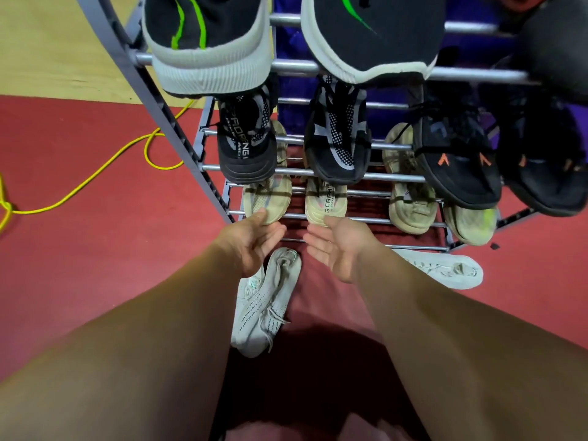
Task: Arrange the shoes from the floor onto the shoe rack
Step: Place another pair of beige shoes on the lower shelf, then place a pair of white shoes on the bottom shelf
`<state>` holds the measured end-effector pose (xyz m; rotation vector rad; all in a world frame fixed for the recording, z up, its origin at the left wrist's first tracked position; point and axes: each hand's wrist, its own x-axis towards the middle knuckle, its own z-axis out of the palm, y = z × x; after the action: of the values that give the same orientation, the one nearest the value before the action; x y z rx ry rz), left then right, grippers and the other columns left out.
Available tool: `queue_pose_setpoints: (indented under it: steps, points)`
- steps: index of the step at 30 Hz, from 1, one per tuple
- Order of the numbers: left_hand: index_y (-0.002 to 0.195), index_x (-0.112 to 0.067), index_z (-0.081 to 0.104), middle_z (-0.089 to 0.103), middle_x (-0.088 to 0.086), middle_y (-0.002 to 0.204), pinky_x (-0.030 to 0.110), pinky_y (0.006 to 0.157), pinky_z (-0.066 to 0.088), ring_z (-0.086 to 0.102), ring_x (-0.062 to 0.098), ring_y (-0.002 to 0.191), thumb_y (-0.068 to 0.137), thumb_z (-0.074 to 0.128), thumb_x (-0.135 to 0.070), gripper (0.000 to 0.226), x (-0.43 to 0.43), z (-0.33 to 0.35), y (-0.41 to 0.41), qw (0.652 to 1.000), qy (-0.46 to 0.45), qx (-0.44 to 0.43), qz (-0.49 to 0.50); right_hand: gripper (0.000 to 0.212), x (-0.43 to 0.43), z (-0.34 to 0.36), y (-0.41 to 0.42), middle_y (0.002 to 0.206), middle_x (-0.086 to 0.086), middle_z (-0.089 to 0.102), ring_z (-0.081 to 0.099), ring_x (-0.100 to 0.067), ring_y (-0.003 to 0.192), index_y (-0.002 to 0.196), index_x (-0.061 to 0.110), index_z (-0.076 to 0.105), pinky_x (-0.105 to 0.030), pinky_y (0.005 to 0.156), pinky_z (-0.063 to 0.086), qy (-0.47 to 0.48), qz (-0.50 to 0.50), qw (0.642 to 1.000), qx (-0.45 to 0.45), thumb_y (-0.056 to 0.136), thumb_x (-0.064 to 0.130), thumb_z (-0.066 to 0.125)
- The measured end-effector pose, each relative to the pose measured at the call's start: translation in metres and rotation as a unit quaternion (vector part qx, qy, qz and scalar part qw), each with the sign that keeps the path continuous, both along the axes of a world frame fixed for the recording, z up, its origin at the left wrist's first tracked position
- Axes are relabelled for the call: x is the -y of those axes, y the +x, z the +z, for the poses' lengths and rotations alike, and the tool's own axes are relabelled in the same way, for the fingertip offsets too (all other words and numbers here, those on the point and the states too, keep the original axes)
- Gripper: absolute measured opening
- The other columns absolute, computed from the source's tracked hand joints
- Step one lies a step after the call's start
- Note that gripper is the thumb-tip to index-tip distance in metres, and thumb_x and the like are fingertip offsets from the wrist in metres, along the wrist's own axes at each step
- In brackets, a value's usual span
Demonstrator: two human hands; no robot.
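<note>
A metal shoe rack (178, 135) with rod shelves stands in front of me. Its low shelf holds a beige pair, the left shoe (269, 194) and the right shoe (324, 200). My left hand (251, 240) is open with the thumb at the left beige shoe's toe. My right hand (337, 249) is open, palm inward, its thumb just at the right beige shoe's toe. On the red floor under my hands lies a white sneaker (264, 303). A second white sneaker (445, 270) lies on its side to the right, partly hidden by my right arm.
Higher shelves carry black shoes with green stripes (203, 43), black-and-grey shoes (337, 141) and black shoes with orange marks (458, 160). Another worn beige pair (410, 202) sits low on the right. A yellow cable (95, 176) loops over the floor at left.
</note>
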<state>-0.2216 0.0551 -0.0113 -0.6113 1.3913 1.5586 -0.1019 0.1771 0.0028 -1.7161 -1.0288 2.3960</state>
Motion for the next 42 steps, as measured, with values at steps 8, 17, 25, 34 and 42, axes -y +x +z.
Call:
queue_pose_setpoints:
  steps: [8, 17, 25, 34, 42]
  points:
    - [0.101, -0.016, 0.066, 0.059, 0.009, 0.088, 0.033, 0.065, 0.056, 0.06, 0.024, 0.065, 0.104, 0.05, -0.029, 0.02, 0.02, 0.058, 0.025, 0.94, -0.181, -0.068, -0.281, 0.035, -0.005, 0.049, 0.055, 0.118, -0.01, 0.068, 0.068, -0.024, 0.1, 0.129, 0.009, 0.06, -0.036, 0.076, 0.059, 0.095, 0.217, 0.966, 0.101, 0.101, 0.03, 0.06]
    - [0.115, -0.008, 0.064, 0.05, 0.007, 0.087, 0.027, 0.058, 0.04, 0.042, 0.019, 0.064, 0.094, 0.066, -0.029, 0.03, 0.015, 0.18, 0.113, 0.851, -0.2, -0.259, -0.41, 0.032, -0.022, 0.204, 0.179, 0.082, -0.003, 0.05, 0.05, -0.019, 0.072, 0.1, 0.013, 0.064, -0.028, 0.064, 0.049, 0.314, 0.313, 0.885, 0.141, 0.086, 0.042, 0.068]
    - [0.122, -0.02, 0.063, 0.069, 0.008, 0.123, 0.032, 0.095, 0.046, 0.064, 0.028, 0.113, 0.088, 0.066, -0.056, 0.049, 0.009, 0.293, 0.19, 0.625, -0.231, -0.496, -0.557, 0.07, 0.001, 0.319, 0.271, 0.133, -0.004, 0.064, 0.058, -0.027, 0.124, 0.14, 0.017, 0.056, -0.032, 0.103, 0.045, 0.49, 0.455, 0.721, 0.181, 0.087, 0.061, 0.066]
    - [0.134, -0.018, 0.059, 0.066, 0.004, 0.129, 0.031, 0.1, 0.045, 0.061, 0.021, 0.11, 0.086, 0.066, -0.064, 0.066, 0.021, 0.362, 0.239, 0.536, -0.243, -0.552, -0.591, 0.075, 0.015, 0.374, 0.327, 0.15, -0.006, 0.053, 0.053, -0.028, 0.133, 0.151, 0.02, 0.046, -0.042, 0.112, 0.042, 0.53, 0.484, 0.675, 0.172, 0.09, 0.059, 0.065]
    - [0.136, -0.012, 0.056, 0.067, 0.008, 0.127, 0.031, 0.099, 0.046, 0.063, 0.023, 0.109, 0.09, 0.066, -0.056, 0.064, 0.017, 0.39, 0.265, 0.532, -0.232, -0.564, -0.588, 0.086, 0.008, 0.39, 0.354, 0.163, -0.007, 0.038, 0.042, -0.03, 0.144, 0.16, 0.014, 0.03, -0.041, 0.114, 0.039, 0.543, 0.457, 0.684, 0.169, 0.093, 0.058, 0.062]
